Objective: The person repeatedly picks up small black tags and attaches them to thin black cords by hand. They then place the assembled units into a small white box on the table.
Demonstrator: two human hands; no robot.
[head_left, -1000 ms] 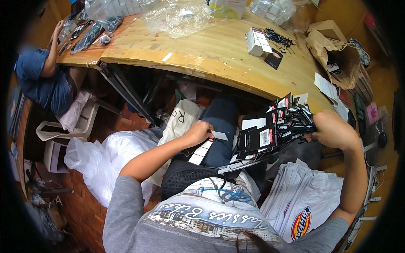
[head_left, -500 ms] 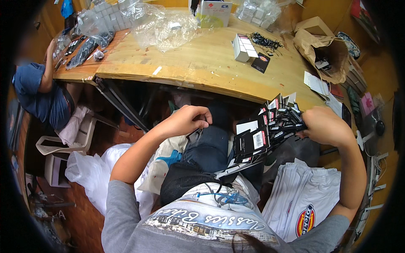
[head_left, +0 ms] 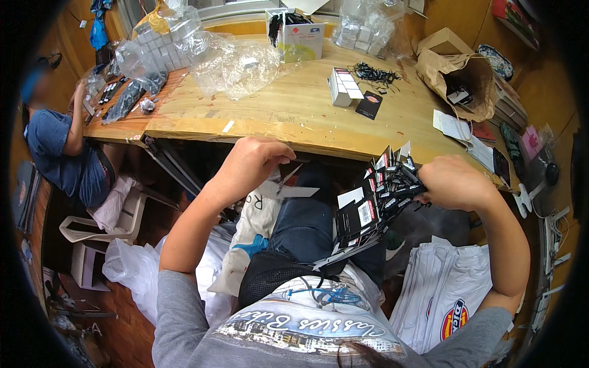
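A thick bunch of black tags (head_left: 377, 202) sits right of centre, gripped at its top by the right hand (head_left: 457, 183). The left hand (head_left: 254, 162), centre frame, pinches one tag (head_left: 288, 190) apart from the bunch. Most tags remain bunched; on the wooden table (head_left: 294, 110) above lie another small stack (head_left: 343, 86) and one black tag (head_left: 369, 105).
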